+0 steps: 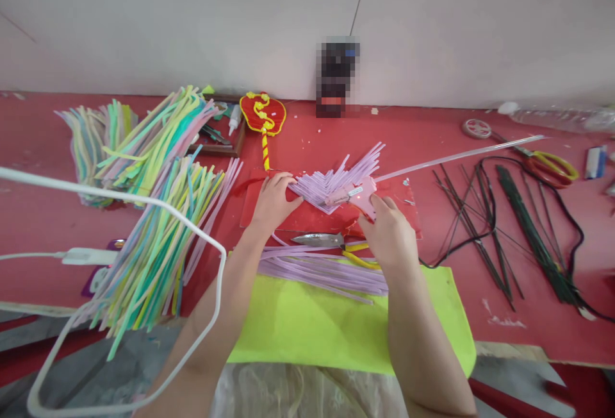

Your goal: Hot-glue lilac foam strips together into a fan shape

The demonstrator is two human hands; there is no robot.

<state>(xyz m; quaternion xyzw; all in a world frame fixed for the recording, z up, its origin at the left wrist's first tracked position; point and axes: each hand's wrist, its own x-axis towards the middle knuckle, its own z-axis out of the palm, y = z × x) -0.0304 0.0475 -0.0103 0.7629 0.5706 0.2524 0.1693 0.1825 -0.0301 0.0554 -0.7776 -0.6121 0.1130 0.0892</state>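
A V-shaped piece of lilac chenille stems [331, 182] lies on a red board [307, 218], its stems angled side by side. My left hand [275, 200] is at the piece's left end, thumb and fingers closing around it. In my right hand [390, 225] is a pink hot glue gun [364, 196]. Its nozzle points left over the lower right of the lilac piece. From the gun's back a long clear glue stick [461, 158] sticks out to the right. Just below the board are yellow-handled pliers [319, 239] and loose lilac stems [321, 274].
Bundles of pastel stems [158, 232] cover the left side. A white bent tube [187, 216] crosses the lower left foreground. A red-and-yellow fan-shaped piece [263, 114] lies behind. At right are scissors [552, 167], dark wires [533, 238] and a black cord [571, 213]. A yellow-green cloth [312, 334] hangs in front.
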